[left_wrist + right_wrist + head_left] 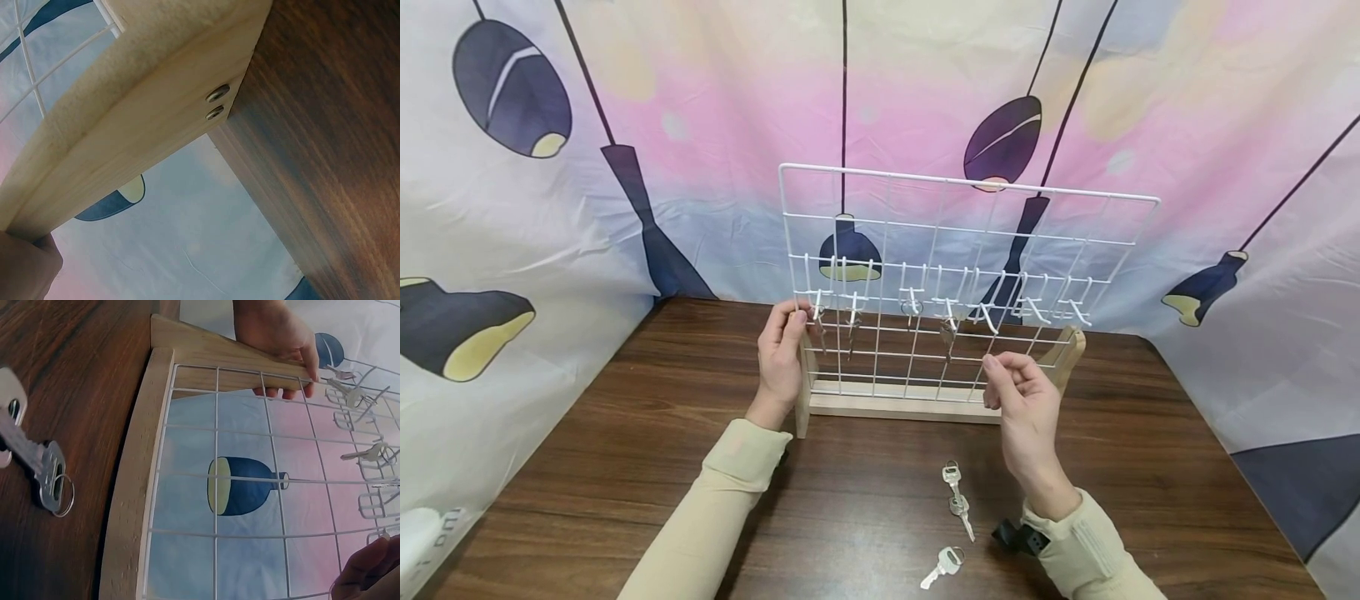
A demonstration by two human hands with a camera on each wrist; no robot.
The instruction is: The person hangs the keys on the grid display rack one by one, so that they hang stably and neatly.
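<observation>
Pale sleeves (688,533) come nearest us, cut off at the bottom edge. We see loose keys (950,560) on the shiny brown table (857,517), and a pink and blue cloth (737,108) with lamp pictures behind. We see the left hand (781,354) curl round the side of the wooden stand (895,407) of a white wire rack (887,174). Near the wires, the right hand (1024,402) has bent fingers, with thumb and finger close; we cannot tell if they pinch anything. Hanging keys (949,335) look blurry to us. A white thing (418,542) at the left is cut off.
</observation>
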